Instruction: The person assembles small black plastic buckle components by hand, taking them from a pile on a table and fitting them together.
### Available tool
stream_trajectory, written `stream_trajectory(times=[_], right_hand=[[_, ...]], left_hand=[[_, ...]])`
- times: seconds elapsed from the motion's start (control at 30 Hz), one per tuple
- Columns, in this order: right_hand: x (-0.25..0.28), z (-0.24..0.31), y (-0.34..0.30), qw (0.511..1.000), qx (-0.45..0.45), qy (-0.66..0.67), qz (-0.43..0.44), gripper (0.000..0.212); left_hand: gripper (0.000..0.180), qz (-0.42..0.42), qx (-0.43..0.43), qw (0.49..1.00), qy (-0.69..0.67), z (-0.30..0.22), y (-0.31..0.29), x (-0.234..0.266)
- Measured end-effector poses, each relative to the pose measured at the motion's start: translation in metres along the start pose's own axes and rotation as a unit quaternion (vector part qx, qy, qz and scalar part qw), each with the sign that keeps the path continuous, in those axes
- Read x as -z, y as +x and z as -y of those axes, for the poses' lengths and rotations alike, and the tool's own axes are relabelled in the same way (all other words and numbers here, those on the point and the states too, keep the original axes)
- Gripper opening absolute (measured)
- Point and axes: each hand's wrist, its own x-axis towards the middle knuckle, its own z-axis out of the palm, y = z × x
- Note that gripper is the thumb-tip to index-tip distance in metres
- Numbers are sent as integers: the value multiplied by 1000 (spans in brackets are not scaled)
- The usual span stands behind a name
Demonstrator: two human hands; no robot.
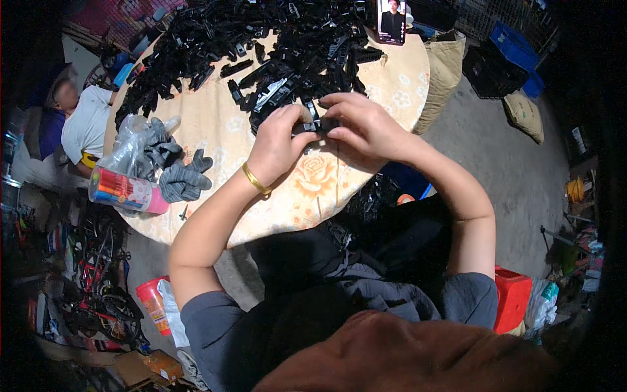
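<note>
Both my hands are together over the near part of a round table [255, 212] with a flowered cloth. Between them is a small black plastic part [312, 124] with a shiny strip; its exact kind does not show. My left hand [279, 138] pinches it with thumb and fingers. From the other side my right hand [369, 127] grips the same part, its fingers bent and partly hiding it. Just beyond my fingers spreads a large heap of similar black plastic parts [287, 59], some with pale or metallic pieces among them.
At the table's left lie grey gloves [184, 179], a clear plastic bag [127, 147] and a clear tub of coloured pens [124, 189]. A phone [391, 21] stands at the far right edge. Another person [88, 117] sits at the left. Sacks [524, 116] and blue crates [513, 46] stand on the right.
</note>
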Motion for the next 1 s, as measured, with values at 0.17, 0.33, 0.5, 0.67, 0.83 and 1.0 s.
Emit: stream_trajectory(times=[0.17, 0.33, 0.5, 0.67, 0.83, 1.0], right_hand=[[-11, 6, 3, 994, -74, 45, 71, 26], [-7, 1, 2, 999, -33, 42, -1, 28], [4, -8, 2, 992, -106, 67, -8, 28], [-5, 1, -5, 996, 1, 49, 81, 25], [-7, 2, -8, 995, 43, 12, 90, 27], [14, 5, -7, 988, -16, -21, 152, 28]], left_hand=[[27, 2, 28, 994, -104, -1, 0, 1], [38, 86, 38, 953, -287, 14, 8, 8], [30, -48, -81, 993, 75, 28, 14, 24], [25, -55, -76, 992, 80, 11, 10, 33], [32, 164, 7, 983, 87, -28, -14, 26], [20, 115, 14, 992, 55, -23, -20, 9]])
